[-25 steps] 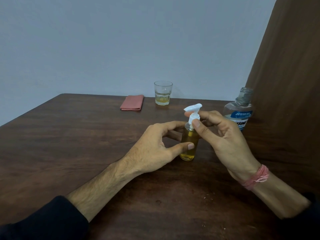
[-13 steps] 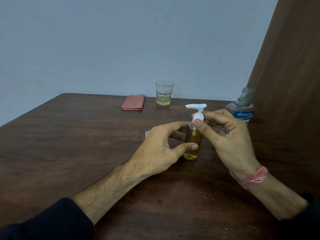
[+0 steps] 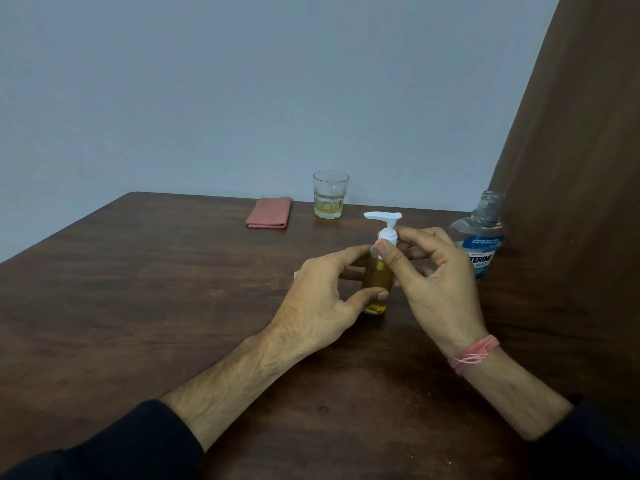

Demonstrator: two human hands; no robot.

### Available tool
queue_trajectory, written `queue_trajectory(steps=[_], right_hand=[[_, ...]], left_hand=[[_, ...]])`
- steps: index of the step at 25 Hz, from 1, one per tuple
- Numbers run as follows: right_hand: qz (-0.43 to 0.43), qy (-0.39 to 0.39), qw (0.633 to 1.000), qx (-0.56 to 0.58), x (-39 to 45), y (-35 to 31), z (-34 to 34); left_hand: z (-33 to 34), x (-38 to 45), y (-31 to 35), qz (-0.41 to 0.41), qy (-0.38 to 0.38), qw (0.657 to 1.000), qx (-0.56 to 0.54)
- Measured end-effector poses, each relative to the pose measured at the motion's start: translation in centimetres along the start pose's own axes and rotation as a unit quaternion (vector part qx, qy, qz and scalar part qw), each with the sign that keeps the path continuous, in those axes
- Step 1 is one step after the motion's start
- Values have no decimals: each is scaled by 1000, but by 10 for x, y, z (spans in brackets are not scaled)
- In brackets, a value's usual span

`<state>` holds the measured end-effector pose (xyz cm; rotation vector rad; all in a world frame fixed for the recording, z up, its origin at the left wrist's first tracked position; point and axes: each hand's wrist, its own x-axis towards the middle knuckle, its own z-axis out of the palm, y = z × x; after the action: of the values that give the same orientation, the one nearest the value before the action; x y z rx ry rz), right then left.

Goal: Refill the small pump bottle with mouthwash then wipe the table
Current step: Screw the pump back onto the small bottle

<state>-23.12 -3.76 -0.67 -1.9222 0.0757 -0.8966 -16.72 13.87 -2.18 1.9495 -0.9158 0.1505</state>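
Label on large clear open-necked mouthwash bottle (image 3: 479, 237): "TERINE" and "MINT" legible, rest hidden or too small. Small clear pump bottle of amber liquid (image 3: 376, 287) upright on dark wooden tabletop (image 3: 138, 289), just left of mouthwash bottle. Left hand (image 3: 323, 296): thumb and fingers curled round pump bottle body. Right hand (image 3: 431, 278): thumb and fingers pinch white pump collar (image 3: 387, 235); nozzle points left. Both forearms angle inward. Behind pump bottle: glass tumbler with amber liquid (image 3: 330, 195); folded pink cloth (image 3: 269, 213) left of it.
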Motion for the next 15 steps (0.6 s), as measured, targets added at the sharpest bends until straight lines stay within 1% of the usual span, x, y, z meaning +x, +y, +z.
queue_trajectory(steps=[4,7,8,11,15], right_hand=[[-8,-28,1000,0,-1,-4,1],[-12,-87,996,30,-3,-9,-7],[-26,-111,993,14,-3,-9,-11],[-48,-172,983,-42,-4,-5,-17],[-84,-158,981,-76,-2,1,-15]], left_hand=[[-7,2,-3,-25,-24,999,-15],[-23,5,-6,-67,-56,992,-91],[-28,7,-8,-81,-51,988,-117],[-32,11,-11,-121,-2,981,-153],[-38,25,-12,-135,128,977,-108]])
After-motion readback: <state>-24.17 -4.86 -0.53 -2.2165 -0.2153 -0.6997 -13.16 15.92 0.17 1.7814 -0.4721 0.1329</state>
